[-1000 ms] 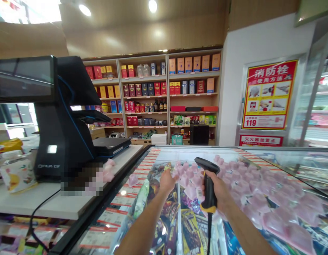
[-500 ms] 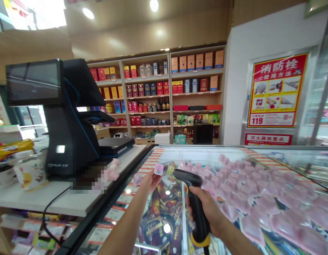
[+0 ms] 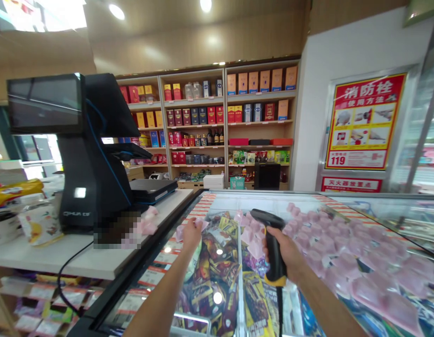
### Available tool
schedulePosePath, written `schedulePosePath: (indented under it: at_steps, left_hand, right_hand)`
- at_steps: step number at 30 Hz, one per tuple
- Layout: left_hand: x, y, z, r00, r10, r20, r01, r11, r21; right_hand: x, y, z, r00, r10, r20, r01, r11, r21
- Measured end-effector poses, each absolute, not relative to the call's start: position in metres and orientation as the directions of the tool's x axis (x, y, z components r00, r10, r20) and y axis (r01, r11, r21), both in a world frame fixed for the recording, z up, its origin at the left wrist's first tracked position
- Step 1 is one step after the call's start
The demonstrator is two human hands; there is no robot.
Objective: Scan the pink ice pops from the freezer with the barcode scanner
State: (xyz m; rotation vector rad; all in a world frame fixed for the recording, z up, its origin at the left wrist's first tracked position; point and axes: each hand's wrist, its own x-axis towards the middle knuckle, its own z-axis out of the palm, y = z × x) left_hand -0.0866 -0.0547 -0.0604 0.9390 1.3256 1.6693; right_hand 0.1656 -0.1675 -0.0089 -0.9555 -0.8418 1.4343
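My right hand (image 3: pixel 287 252) is wrapped round the handle of a black and yellow barcode scanner (image 3: pixel 275 243), whose head points up and to the left. My left hand (image 3: pixel 192 235) is closed on a small pink packet (image 3: pixel 203 223), partly hidden by the fingers, over the left edge of the glass-topped freezer. Another pink packet (image 3: pixel 180 233) lies just left of that hand. To the right of the scanner, many similar pink packets (image 3: pixel 338 250) are spread over the glass. A few more pink packets (image 3: pixel 252 234) lie just behind the scanner.
Wrapped ice creams (image 3: pixel 217 276) show through the freezer glass. On the white counter (image 3: pixel 79 264) at left stand a black cash register terminal (image 3: pixel 93 187), pink packets (image 3: pixel 149 221) and a white pouch (image 3: pixel 41 222). A cable (image 3: pixel 60 281) hangs off the counter. Stocked shelves (image 3: pixel 194 121) line the back.
My left hand has moved left and turned, taking the pink packet away from the scanner; its label no longer faces me. My right hand has shifted right and up with the scanner.
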Motion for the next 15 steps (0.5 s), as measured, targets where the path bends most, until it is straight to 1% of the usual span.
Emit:
schedulePosePath:
  at_steps: [4, 7, 9, 11, 15]
  left_hand:
    - [-0.092, -0.066, -0.058, -0.440, 0.873, 0.211, 0.031, -0.220, 0.975]
    - [-0.072, -0.072, -0.054, -0.409, 0.862, 0.301, 0.082, -0.294, 0.952]
    - [-0.044, -0.071, -0.053, -0.352, 0.876, 0.330, 0.084, -0.321, 0.943]
    - [-0.011, -0.068, -0.054, -0.271, 0.911, 0.311, 0.063, -0.305, 0.950]
    - [0.039, -0.057, -0.061, -0.161, 0.969, 0.188, -0.006, -0.192, 0.981]
  right_hand:
    - [0.188, -0.155, -0.007, 0.113, 0.990, -0.080, -0.421, -0.025, -0.907]
    - [0.194, -0.154, -0.006, 0.161, 0.983, -0.093, -0.432, -0.015, -0.902]
    - [0.193, -0.154, -0.006, 0.167, 0.981, -0.099, -0.442, -0.015, -0.897]
    - [0.191, -0.155, -0.006, 0.150, 0.985, -0.091, -0.446, -0.015, -0.895]
    - [0.187, -0.156, -0.006, 0.097, 0.992, -0.084, -0.447, -0.032, -0.894]
